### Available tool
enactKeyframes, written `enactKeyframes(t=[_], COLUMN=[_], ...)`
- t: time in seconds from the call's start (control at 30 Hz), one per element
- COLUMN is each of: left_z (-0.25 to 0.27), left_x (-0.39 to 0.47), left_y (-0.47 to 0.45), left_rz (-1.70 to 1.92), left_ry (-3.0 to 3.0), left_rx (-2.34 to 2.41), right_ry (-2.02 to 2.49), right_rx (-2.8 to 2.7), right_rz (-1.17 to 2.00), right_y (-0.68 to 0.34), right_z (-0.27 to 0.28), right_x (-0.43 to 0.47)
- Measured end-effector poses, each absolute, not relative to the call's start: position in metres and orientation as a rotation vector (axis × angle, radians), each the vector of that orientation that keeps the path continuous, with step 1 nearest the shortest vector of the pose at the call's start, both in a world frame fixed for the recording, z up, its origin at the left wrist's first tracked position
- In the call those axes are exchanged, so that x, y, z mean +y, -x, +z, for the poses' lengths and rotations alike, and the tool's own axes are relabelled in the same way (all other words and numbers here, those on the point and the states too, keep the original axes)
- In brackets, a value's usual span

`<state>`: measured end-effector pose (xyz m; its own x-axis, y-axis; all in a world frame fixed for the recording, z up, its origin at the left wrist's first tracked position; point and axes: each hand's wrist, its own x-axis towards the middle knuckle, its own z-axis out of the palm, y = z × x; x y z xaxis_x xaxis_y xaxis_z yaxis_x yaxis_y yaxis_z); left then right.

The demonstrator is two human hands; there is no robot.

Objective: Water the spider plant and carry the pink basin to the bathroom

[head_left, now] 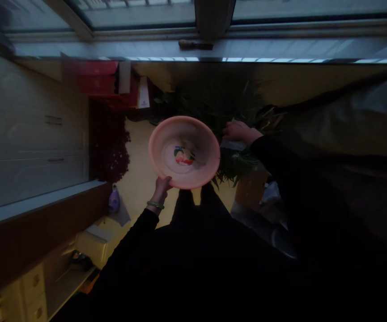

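Observation:
A pink plastic basin (161, 147) with a printed fruit picture on its bottom is tilted toward me. My left hand (161, 188), with a green bangle at the wrist, grips its near left rim, thumb over the edge. To the right of the basin and apart from it, my right hand (238, 131) is closed above long-leaved green plants (210, 98). A pale, see-through piece (234, 145) shows just under its fingers; dimness hides its exact kind. Pale smears inside the basin are too faint to name.
A small wooden-handled tool (195, 45) lies on the windowsill (263, 50). Red boxes (97, 78) stand at the back left, above a dark purple-leaved plant (111, 150). A purple bottle (114, 200) is on the left. A brown box (252, 190) stands at right.

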<state>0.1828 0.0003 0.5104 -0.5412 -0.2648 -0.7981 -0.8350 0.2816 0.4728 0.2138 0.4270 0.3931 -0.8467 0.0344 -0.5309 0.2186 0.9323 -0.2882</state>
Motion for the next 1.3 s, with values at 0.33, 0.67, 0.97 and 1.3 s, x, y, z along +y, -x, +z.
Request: enactKeyframes(t=[0.33, 0.67, 0.97, 1.3], left_z=[0.510, 0.513, 0.506, 0.484], left_x=[-0.002, -0.009, -0.017, -0.028], left_y=[-0.175, -0.155, -0.123, -0.072], left_rz=[1.225, 1.201, 1.182, 1.109], left_ry=[0.922, 0.800, 0.626, 0.420], left_rx=[1.972, 1.971, 1.990, 1.975], right_ry=[-0.416, -1.828, -3.114, -3.054], right_rx=[2.790, 2.710, 1.372, 0.439], right_rz=[-0.548, -0.951, -1.766, -2.469], right_y=[-0.301, -0.426, -0.457, -0.448], right_z=[0.425, 0.445, 0.429, 0.417], right_x=[0.442, 0.353, 0.247, 0.080])
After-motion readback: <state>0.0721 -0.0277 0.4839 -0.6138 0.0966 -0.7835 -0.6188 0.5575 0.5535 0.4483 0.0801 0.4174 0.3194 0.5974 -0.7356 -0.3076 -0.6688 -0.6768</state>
